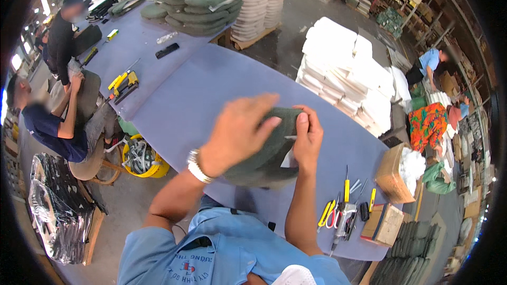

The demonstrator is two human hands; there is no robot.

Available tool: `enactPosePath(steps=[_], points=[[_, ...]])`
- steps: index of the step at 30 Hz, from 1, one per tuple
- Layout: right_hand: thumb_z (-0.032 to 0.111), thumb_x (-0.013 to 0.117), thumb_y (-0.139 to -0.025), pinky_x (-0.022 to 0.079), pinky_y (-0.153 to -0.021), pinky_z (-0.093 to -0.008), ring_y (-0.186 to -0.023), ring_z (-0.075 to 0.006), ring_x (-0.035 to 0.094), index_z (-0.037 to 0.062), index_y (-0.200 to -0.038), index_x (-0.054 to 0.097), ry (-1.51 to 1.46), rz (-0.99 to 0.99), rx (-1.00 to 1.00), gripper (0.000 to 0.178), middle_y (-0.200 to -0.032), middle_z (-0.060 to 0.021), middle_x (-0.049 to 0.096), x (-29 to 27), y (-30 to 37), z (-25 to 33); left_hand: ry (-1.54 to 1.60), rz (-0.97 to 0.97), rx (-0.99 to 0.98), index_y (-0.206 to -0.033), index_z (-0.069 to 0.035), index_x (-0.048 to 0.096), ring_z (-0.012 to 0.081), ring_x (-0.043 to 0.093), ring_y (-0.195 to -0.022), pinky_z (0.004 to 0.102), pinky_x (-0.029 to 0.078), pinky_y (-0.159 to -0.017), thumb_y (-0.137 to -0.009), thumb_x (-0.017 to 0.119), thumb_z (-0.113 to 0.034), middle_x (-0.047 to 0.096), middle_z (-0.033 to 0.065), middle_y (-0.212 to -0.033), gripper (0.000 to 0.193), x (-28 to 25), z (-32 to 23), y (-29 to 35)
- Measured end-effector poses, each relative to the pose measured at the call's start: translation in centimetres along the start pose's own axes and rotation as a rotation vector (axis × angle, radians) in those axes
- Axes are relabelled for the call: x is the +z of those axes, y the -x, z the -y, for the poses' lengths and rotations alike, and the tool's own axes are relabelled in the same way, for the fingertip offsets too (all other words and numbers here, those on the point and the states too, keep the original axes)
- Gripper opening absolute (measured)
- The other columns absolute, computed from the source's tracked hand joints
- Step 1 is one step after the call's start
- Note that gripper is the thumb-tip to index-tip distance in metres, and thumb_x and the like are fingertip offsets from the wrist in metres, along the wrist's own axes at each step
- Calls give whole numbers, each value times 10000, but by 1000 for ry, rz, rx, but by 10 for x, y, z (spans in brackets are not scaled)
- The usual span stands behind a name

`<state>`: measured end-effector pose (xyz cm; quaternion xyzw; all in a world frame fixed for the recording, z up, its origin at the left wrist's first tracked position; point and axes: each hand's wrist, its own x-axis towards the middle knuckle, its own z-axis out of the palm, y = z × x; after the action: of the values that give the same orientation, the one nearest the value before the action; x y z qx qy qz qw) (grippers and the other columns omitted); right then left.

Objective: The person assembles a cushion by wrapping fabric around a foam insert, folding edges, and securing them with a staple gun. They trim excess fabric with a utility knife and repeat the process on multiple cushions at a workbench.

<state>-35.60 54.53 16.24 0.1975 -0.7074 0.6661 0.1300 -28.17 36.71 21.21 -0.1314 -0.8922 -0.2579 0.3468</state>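
Blue table (340,150) before me | dark green cushion (261,163) by its near edge | my left hand (240,134), blurred, loose and unclenched over the cushion, contact I cannot tell | my right hand (308,140) grasping the cushion's right edge | yellow-handled screwdriver (347,191) toward the table's near right corner

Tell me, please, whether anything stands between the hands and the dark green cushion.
Nothing visible does: the right hand holds the cushion by its edge, and the blurred left hand is over it. A white flap shows beside the right hand, blocking neither.
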Motion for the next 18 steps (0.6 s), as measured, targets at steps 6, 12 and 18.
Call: enactPosePath(steps=[6,12,18], points=[[360,469,-1089,460,-807,-285,-868,-130,561,-11,-1072,668,-157,60,78,422,-918,-29,639,-19,-13,-19,513,240,-471,-1249,11,609,251,691,-962,388,535,-851,-1006,633,-421,713,162,-1062,496,-8,35,54],[453,455,-1071,457,-790,-297,-865,-130,556,-3,-1055,627,-96,212,24,488,-885,-41,618,-13,-15,-29,461,307,-459,-1186,39,589,287,688,-824,394,529,-742,-1035,572,-459,684,186,-886,521,-19,31,47],[540,409,-1053,478,-804,-341,-858,-204,594,0,-1132,600,-71,392,22,578,-912,-95,641,15,-6,-12,-49,585,-164,-1049,8,577,460,632,-708,510,480,-608,-1033,541,-460,645,227,-721,469,-41,22,4]])
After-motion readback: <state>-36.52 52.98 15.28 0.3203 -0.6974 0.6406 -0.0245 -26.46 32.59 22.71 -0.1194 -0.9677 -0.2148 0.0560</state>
